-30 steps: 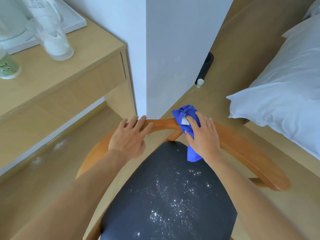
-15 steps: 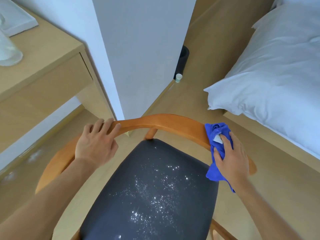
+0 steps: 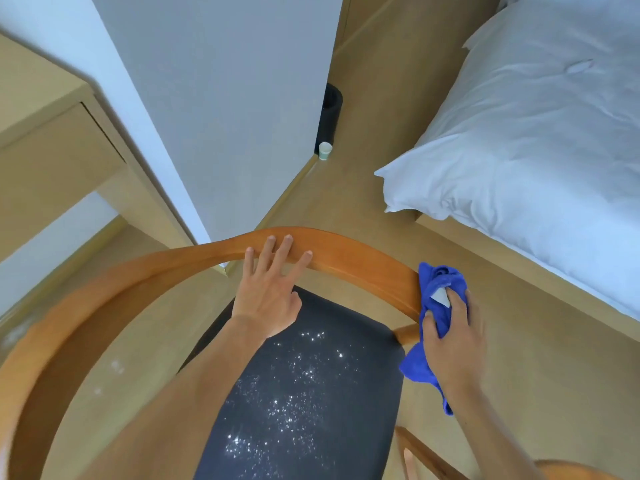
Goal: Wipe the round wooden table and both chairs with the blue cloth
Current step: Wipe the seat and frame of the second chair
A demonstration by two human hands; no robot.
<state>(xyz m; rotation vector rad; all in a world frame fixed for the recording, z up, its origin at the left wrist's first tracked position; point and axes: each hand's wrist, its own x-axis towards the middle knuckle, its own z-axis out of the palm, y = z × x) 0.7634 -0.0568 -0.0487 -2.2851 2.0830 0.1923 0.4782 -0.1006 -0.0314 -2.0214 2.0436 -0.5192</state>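
Note:
A wooden chair with a curved orange-brown back rail (image 3: 173, 261) and a dark seat (image 3: 311, 393) speckled with white crumbs stands below me. My right hand (image 3: 450, 344) grips the bunched blue cloth (image 3: 440, 289) and holds it against the right end of the rail. My left hand (image 3: 270, 289) rests flat on the middle of the rail with its fingers straight. The round table is out of view.
A bed with a white duvet (image 3: 519, 133) stands close on the right. A white wall corner (image 3: 214, 98) rises just behind the chair. A light wooden desk (image 3: 52, 140) is at the left. A small cup (image 3: 325, 150) and a black bin (image 3: 329, 116) stand on the floor.
My right hand has slid the cloth along the rail from its middle to its right end. My left hand has shifted right along the rail. The view has swung right.

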